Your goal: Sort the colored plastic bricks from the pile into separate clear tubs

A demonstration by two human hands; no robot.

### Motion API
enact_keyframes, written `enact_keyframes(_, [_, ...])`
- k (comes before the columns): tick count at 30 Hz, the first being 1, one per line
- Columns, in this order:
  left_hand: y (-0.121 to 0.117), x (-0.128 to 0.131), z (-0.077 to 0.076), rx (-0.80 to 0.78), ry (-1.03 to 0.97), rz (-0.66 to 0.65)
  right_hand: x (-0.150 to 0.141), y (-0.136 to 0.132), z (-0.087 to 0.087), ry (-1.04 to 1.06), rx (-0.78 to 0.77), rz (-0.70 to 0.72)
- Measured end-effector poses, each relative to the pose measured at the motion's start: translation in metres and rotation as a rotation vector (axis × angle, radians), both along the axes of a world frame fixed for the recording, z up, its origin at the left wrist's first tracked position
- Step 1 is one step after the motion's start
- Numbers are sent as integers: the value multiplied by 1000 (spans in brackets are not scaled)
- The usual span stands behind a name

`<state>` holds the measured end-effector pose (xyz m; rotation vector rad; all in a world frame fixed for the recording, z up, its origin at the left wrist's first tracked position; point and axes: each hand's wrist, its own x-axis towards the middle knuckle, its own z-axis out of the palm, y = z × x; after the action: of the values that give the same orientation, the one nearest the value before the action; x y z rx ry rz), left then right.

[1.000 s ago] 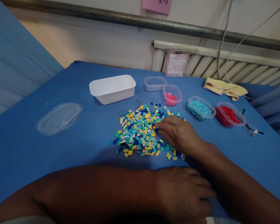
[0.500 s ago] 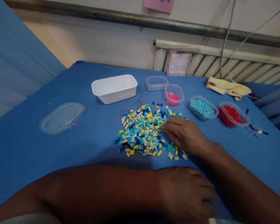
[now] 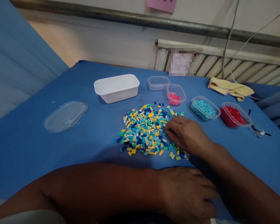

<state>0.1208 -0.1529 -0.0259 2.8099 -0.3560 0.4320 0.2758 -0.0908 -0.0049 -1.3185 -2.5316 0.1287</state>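
- Big loose pile of tiny plastic toy bricks in yellow, blue, teal and white (image 3: 144, 130), spread in the middle of a blue cloth-covered table (image 3: 91, 143).
- Right hand (image 3: 188, 133) is at the pile's right edge, fingertips bunched close together. Can't tell if there's a brick between them.
- Left hand (image 3: 189, 193) lies palm down at the near side, forearm across the front. Fingers are blurry, so can't tell if they're gripping anything.
- White rectangular plastic tub (image 3: 122, 95) sits behind the pile, a bit left.
- Clear plastic box of pink bricks (image 3: 175, 98) is just behind the pile; farther right, a clear plastic box of turquoise bricks (image 3: 204, 109), then a clear plastic box of red bricks (image 3: 233, 116).
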Motion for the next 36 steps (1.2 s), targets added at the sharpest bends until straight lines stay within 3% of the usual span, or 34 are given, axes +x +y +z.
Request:
enact_keyframes(8, [-1,2,-3,-20,1,0,-14,4,-7,95,-6,25])
enact_keyframes(17, [0,0,1,-30,29,-8,-22,4,7,54,-130,-122])
enact_keyframes(23, [1,0,4,-26,67,-10,-21,0,7,64,-192,-87])
enact_keyframes(31, [-3,1,-6,-60,-29,5,-21,-2,7,-6,-187,-91])
enact_keyframes(36, [-1,1,-2,5,15,0,-19,-5,1,23,-107,-107])
